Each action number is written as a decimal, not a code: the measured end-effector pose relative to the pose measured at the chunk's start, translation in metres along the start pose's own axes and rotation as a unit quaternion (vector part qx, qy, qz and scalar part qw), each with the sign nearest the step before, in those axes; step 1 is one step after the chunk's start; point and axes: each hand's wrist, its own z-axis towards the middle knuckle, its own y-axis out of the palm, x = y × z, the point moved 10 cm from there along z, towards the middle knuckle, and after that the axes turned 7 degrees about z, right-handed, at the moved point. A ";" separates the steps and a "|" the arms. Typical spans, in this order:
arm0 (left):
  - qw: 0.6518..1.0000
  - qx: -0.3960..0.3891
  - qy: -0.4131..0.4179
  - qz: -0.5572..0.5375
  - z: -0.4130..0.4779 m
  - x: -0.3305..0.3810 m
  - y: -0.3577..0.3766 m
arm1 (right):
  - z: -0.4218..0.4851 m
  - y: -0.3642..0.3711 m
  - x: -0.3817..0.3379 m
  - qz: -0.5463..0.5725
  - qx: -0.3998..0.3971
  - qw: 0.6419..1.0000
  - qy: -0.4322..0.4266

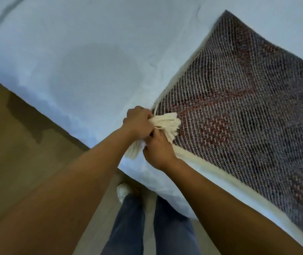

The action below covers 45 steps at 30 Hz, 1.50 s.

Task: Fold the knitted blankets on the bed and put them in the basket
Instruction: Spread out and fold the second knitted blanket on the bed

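A dark grey knitted blanket (pixel 248 100) with a reddish pattern and cream edging lies flat on the right side of the white bed (pixel 84 57). At its near left corner sit cream tassels (pixel 167 124). My left hand (pixel 137 124) grips the tassel bunch at that corner. My right hand (pixel 158 150) is just below it, its fingers curled on the same corner and the cream edge. Another tassel (pixel 133 150) hangs under my hands over the bed's edge. No basket is in view.
The bed's near edge runs diagonally from upper left to lower right. Brown floor (pixel 18 153) lies to the left. My legs in blue jeans (pixel 128 221) and a white shoe (pixel 123 190) stand against the bed.
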 end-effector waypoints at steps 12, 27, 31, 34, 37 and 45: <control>0.939 -0.027 0.133 0.315 -0.054 -0.088 0.005 | -0.005 0.027 -0.005 -0.117 -0.009 0.991 0.062; 0.974 0.042 0.178 0.130 -0.003 0.111 0.011 | -0.074 -0.114 0.112 0.091 0.183 0.967 0.153; 0.952 -0.065 0.210 0.214 0.016 0.199 0.072 | -0.130 -0.161 0.207 0.097 0.229 0.938 0.242; 0.931 -0.114 0.250 0.240 0.023 0.275 0.118 | -0.175 -0.196 0.281 0.124 0.258 0.912 0.295; 0.913 -0.147 0.276 0.263 0.031 0.345 0.163 | -0.220 -0.232 0.355 0.145 0.294 0.880 0.343; 0.894 -0.077 0.320 0.306 0.078 0.507 0.224 | -0.273 -0.307 0.515 0.136 0.322 0.839 0.418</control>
